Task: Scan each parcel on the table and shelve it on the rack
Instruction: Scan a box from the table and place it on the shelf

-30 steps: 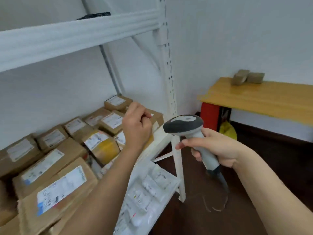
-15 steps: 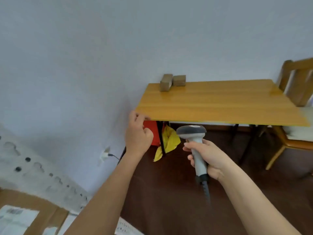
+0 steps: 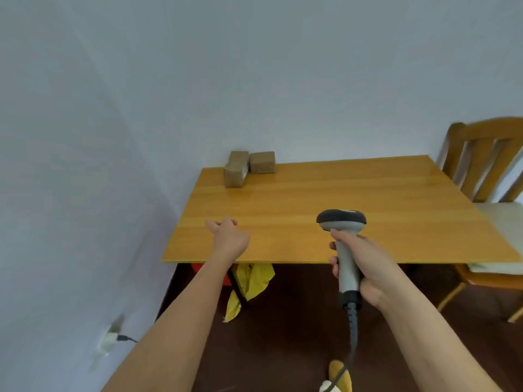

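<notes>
Two parcels sat touching at the table's far left corner, well apart from both hands. The right hand gripped the scanner; the left hand hovered empty, fingers loosely curled, over the near left edge.

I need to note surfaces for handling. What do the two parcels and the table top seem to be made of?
Left parcel and right parcel: probably cardboard or kraft paper, matte brown with boxy edges. Table top: wood or wood-look laminate, glossy, with lengthwise grain and a sheen.
</notes>
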Tool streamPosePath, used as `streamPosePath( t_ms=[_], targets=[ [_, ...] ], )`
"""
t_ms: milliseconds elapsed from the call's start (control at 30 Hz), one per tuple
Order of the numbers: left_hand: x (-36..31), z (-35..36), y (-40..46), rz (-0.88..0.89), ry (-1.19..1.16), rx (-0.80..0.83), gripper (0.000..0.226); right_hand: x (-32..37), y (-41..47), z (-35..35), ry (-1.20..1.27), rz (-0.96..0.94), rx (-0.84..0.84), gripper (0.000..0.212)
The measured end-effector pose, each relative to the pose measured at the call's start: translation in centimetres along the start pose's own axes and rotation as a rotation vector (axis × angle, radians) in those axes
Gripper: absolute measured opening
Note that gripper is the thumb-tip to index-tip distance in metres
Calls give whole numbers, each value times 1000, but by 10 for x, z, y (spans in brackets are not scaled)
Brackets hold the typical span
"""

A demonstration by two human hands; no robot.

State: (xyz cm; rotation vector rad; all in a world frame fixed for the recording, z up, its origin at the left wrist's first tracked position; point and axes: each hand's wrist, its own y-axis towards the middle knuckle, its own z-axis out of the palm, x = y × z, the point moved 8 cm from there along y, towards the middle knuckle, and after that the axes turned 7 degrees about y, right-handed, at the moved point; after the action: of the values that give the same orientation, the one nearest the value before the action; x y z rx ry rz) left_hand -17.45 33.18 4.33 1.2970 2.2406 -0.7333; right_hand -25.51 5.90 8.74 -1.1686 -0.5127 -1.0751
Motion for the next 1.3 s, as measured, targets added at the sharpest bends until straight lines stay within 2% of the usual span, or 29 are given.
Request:
streamPosePath(
  t_ms=[67, 167, 300, 467, 633, 733, 867, 1033, 1133, 1233, 1300],
  targets=[
    [-10, 9, 37, -14, 5, -4, 26, 18, 45, 10, -27, 9, 27, 23],
    [-20, 15, 84, -133, 18, 12, 28, 50, 107, 25, -90, 33, 69, 20],
    [-46, 18, 138, -134, -4, -55, 21, 96, 173, 51, -193, 40, 137, 22],
    [-37, 33, 196, -238, -22, -51, 22, 102, 240, 91, -290, 104, 201, 21],
    [-31, 45, 289, -294, -15, -19, 34, 111, 313, 127, -299, 68, 206, 17],
    [-41, 55, 348, -270, -1, 20, 45, 122, 355, 146, -260, 38, 148, 15],
    [-62, 64, 415, -89, 127, 24, 52, 125, 403, 167, -268, 65, 107, 14],
    [-62, 72, 481, -68, 153, -46, 79, 114, 448, 173, -286, 112, 70, 17],
    [-51, 90, 517, -76, 242, -2, 88, 104, 469, 172, -334, 156, 74, 19],
    [-33, 109, 544, -116, 383, 87, 92, 98, 484, 167, -352, 182, 91, 19],
    [-32, 112, 554, -80, 489, 33, 83, 95, 492, 162, -351, 197, 109, 20]
  ],
)
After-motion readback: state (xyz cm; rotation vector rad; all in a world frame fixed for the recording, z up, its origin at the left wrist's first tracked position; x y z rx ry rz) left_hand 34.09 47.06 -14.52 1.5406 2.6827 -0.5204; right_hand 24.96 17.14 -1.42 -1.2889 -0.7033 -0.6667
